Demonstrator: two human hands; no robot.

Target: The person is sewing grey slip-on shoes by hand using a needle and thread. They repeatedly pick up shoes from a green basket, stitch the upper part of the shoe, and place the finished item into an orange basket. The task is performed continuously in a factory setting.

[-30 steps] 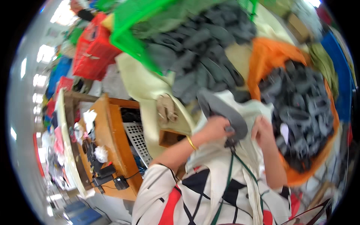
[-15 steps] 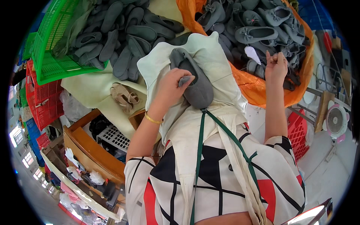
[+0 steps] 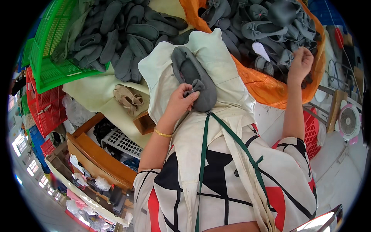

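Observation:
A dark grey slip-on shoe (image 3: 205,87) lies on the white cloth (image 3: 234,83) over my lap, its toe toward me. My left hand (image 3: 181,99) pinches a small grey bow (image 3: 197,85) at the front of the shoe's opening. Out to the right, in front of the orange sack (image 3: 253,83), my right hand (image 3: 302,63) is raised with fingertips pressed together. What it pinches is too small to make out. A faint thin line, like thread, runs over the cloth right of the shoe.
A green crate (image 3: 48,63) with many grey shoes (image 3: 141,33) stands at the far left. More grey shoes with bows (image 3: 264,29) fill the orange sack. Beige sandals (image 3: 129,99) lie by a wooden drawer (image 3: 96,150). A white fan (image 3: 349,120) stands right.
My right hand has moved outward to the right, fingers still closed. My left hand has moved slightly toward the toe, and the bow now sits upright against the shoe's front.

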